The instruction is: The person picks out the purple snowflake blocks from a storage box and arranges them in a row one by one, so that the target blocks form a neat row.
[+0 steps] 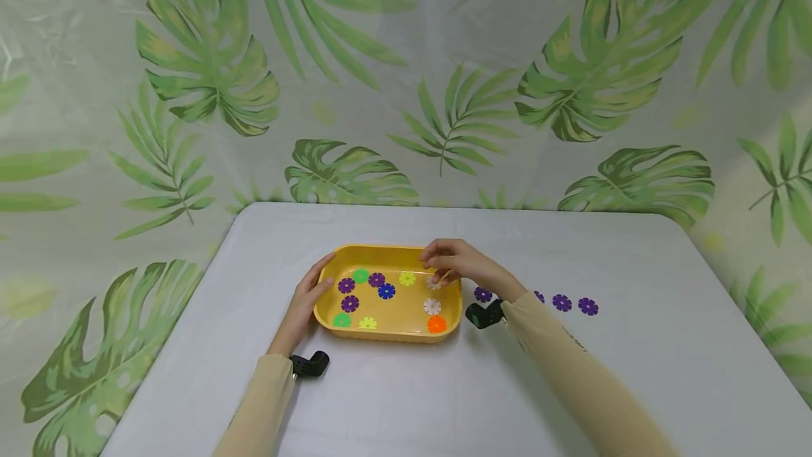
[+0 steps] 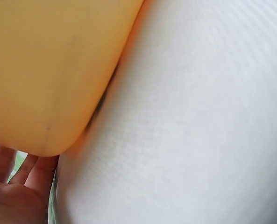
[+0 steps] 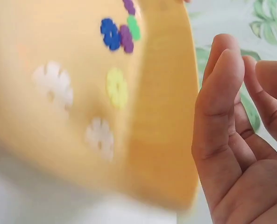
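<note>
A yellow plastic tray holds several flower-shaped plastic discs in purple, green, blue, yellow, white and orange. My left hand grips its left end, the thumb over the rim and the fingers along the outside. In the left wrist view, those fingers pass partly behind the tray wall. Over the tray's right end hovers my right hand, its fingers loosely bent. The right wrist view shows nothing between its thumb and fingers. Below that hand lie a white disc and another white disc.
To the right of the tray, purple discs lie in a row on the white tabletop, partly hidden by the right wrist. A leaf-patterned cloth hangs behind the table. Each wrist wears a small black camera.
</note>
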### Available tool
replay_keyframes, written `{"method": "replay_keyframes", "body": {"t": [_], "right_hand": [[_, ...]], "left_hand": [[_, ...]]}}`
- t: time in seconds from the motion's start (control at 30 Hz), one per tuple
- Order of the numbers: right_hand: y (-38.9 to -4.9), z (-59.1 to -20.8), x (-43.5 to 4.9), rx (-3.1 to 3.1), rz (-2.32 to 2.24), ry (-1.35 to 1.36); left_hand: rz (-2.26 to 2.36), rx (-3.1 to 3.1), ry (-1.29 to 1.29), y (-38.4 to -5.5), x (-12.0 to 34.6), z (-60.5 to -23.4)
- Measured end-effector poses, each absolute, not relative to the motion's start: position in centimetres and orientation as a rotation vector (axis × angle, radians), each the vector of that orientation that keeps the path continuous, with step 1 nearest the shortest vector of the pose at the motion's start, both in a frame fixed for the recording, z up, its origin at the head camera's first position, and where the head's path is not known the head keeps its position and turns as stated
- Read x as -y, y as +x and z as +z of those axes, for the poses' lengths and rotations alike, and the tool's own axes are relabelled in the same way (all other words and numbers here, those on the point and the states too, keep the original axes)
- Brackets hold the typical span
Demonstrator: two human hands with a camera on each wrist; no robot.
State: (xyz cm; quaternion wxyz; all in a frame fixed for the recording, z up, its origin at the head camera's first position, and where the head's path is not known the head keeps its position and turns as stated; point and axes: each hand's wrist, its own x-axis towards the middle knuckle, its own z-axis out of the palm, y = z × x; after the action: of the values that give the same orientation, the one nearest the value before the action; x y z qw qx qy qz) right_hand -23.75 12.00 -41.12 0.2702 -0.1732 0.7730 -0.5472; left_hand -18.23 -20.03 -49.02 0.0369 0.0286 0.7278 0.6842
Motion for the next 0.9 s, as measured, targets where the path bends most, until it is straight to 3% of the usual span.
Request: {"method": "replay_keyframes", "body": {"t": [0.43,0.9], "right_hand": [[-24.4,-43.5,-4.2,-1.996,-1.417,-0.359],[-24.5,-45.2,-1.6,-2.052,-1.356,-0.413]], "left_hand": [[2.101,-2.268,0.092,-18.4,20.1,-49.7],[2.112,-2.248,0.078,-18.5,20.2,-49.7]]}}
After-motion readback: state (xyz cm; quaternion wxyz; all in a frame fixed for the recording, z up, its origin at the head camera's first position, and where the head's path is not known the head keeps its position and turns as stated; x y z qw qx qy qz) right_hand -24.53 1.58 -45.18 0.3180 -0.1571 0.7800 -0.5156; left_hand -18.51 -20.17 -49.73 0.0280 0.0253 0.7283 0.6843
